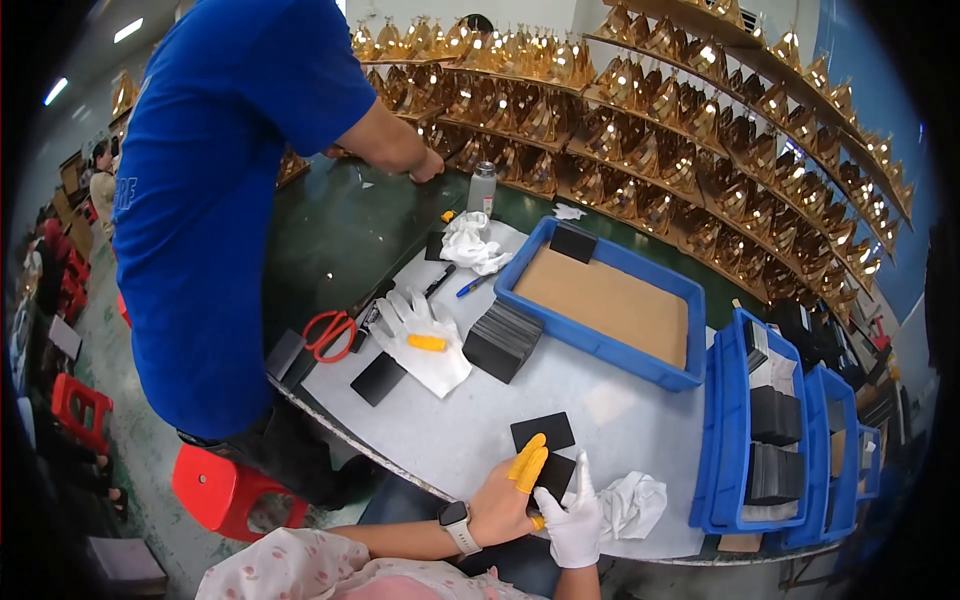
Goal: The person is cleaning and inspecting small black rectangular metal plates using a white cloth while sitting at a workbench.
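In front of me, a small black rectangular plate (561, 474) is between my two hands. My left hand (500, 503), with yellow finger cots and a watch on the wrist, is closed on its left side. My right hand (574, 528), in a white glove, grips the lower right edge, its index finger stretched upward. Just beyond the fingertips is another black plate (543, 430); I cannot tell whether it touches the held one. A crumpled white cloth (634, 505) lies right of the glove. Farther up stands a stack of black plates (503, 340).
A blue tray (600, 343) with a brown board bottom stands ahead; more blue bins (725, 430) hold black plates at right. Red-handled scissors (329, 337), a white glove (425, 365) and a bottle (482, 188) lie or stand leftward. A person in blue (205, 200) works beside the table.
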### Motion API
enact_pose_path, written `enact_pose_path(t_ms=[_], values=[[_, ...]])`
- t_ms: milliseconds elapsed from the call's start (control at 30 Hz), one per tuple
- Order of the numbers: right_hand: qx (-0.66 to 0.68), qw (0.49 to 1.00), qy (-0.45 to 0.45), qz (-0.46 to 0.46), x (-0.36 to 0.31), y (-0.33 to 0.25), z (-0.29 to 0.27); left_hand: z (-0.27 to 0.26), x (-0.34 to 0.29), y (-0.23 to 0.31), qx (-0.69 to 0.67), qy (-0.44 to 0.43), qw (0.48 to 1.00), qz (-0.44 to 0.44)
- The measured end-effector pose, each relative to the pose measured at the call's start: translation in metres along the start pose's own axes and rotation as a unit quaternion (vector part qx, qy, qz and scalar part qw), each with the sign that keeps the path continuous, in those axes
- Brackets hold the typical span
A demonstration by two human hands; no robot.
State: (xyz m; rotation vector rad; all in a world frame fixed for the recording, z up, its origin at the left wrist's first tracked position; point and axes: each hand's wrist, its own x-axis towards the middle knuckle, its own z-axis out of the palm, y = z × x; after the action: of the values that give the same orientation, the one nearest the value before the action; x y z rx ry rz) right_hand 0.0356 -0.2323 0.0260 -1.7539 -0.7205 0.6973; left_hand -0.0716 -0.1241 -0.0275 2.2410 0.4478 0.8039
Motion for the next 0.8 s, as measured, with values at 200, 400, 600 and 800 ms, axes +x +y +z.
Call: enact_pose_path(t_ms=[200, 400, 600, 800], values=[[0.039, 0.999, 0.007, -0.001, 0.002, 0.008, 0.0, 0.001, 0.0, 0.001, 0.007, -0.016, 1.0, -0.01], [0.071, 0.997, -0.006, -0.002, 0.001, -0.001, 0.002, 0.005, -0.005, -0.001, 0.016, -0.023, 1.0, -0.014], [0.059, 0.998, -0.008, 0.011, 0.001, -0.004, 0.001, 0.0, 0.001, 0.004, 0.012, 0.003, 1.0, 0.013], [0.091, 0.995, 0.023, 0.04, 0.003, -0.008, 0.003, -0.003, 0.005, 0.005, 0.011, 0.001, 1.0, 0.013]])
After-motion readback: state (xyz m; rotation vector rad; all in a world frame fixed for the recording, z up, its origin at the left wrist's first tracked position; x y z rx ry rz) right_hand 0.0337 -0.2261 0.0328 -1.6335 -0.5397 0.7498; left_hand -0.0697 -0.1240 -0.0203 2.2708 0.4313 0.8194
